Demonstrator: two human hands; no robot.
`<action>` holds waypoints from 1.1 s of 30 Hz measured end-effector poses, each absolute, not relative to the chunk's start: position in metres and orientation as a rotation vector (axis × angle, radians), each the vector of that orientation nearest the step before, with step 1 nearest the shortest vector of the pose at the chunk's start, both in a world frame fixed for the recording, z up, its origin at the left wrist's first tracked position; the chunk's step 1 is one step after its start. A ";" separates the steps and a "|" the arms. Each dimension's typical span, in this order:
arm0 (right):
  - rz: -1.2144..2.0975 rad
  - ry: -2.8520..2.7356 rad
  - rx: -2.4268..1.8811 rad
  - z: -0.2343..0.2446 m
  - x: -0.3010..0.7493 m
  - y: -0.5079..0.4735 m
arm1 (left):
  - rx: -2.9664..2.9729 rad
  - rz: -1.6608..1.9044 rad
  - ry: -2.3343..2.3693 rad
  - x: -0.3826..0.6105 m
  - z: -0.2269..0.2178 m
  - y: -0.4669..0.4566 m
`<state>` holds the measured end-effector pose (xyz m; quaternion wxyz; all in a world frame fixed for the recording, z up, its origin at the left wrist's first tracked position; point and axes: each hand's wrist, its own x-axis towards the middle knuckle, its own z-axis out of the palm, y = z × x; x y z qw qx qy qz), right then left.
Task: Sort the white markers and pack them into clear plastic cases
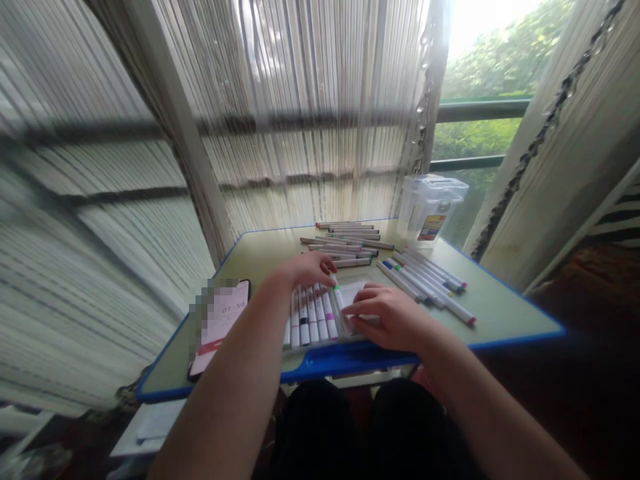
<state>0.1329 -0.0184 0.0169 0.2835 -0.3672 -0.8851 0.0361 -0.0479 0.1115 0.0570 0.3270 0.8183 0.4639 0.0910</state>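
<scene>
One more: laying marker beside row.
Pinching 12 o'clock end with left hand; right hand curled at 6 o'clock, grip unclear; needs squaring.

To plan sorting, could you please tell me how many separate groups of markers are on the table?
3: a row beside the left hand and right hand, a pile at the back, a spread on the right. More may be hidden under the hands.

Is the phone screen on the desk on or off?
On: the phone has a lit screen that shows digits.
</scene>
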 end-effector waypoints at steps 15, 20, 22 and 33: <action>0.062 -2.414 -1.055 0.017 0.132 -0.018 | 2.203 0.227 1.243 -0.045 0.058 0.109; 0.084 -2.337 -1.051 0.015 0.132 -0.017 | 2.236 0.258 1.284 -0.042 0.060 0.107; 0.093 -2.220 -1.092 0.014 0.134 -0.015 | 2.261 0.279 1.322 -0.040 0.061 0.107; -0.338 -1.617 -1.785 0.003 0.173 0.012 | 2.363 0.468 1.108 -0.033 0.059 0.105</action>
